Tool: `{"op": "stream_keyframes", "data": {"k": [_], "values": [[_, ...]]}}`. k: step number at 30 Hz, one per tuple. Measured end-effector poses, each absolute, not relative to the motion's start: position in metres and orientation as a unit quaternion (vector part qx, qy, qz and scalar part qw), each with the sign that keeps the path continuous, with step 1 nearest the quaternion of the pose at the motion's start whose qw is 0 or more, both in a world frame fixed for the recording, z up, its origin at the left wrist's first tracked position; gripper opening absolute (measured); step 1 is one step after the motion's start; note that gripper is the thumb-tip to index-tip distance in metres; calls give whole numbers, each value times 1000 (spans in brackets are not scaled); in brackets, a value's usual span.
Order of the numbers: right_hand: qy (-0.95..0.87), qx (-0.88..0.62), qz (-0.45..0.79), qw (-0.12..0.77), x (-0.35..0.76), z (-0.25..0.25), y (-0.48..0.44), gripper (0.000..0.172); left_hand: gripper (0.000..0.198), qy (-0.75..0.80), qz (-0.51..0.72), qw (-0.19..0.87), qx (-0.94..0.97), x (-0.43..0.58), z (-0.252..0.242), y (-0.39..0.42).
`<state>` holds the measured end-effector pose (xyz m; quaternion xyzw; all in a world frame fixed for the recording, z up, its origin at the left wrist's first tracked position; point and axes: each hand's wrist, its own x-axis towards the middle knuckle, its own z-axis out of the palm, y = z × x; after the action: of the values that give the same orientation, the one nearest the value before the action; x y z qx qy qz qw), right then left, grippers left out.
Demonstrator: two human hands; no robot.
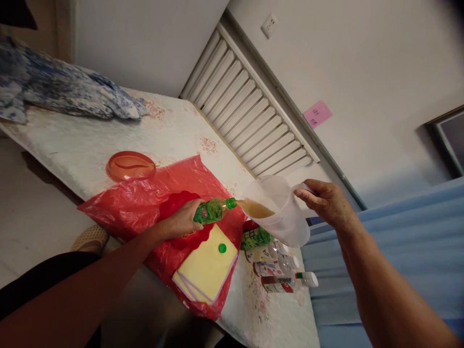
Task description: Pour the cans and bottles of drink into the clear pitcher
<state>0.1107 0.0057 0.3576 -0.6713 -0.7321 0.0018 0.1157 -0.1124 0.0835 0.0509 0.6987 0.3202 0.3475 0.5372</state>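
My left hand (184, 217) is wrapped round a small plastic bottle (212, 210) with a green label and an uncapped green neck. My right hand (322, 200) grips the handle of a translucent plastic jug (286, 224), which is tilted with its lip at the bottle's mouth. Brownish liquid (257, 209) lies along the jug's lip and reaches the bottle opening. Below, a green cap (222, 248) rests on a folded yellow cloth (206, 266). That cloth lies on a red plastic bag (137, 212), as does a red scalloped item (181, 200), partly hidden by my left hand.
Several bottles (277, 284) stand beside the bag, near a blue curtain (355, 261). An orange-red round lid or dish (131, 166) sits on the flowered tablecloth (181, 128). Patterned blue-white fabric (79, 92) lies at the far end. A radiator (250, 104) borders the table.
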Motion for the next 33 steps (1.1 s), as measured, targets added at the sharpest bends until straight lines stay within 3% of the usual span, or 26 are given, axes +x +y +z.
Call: {"op": "stream_keyframes", "data": {"k": [33], "values": [[-731,-673,-19,112,118,346,4,54,52,322,353,528,702,-111,47,86]]}}
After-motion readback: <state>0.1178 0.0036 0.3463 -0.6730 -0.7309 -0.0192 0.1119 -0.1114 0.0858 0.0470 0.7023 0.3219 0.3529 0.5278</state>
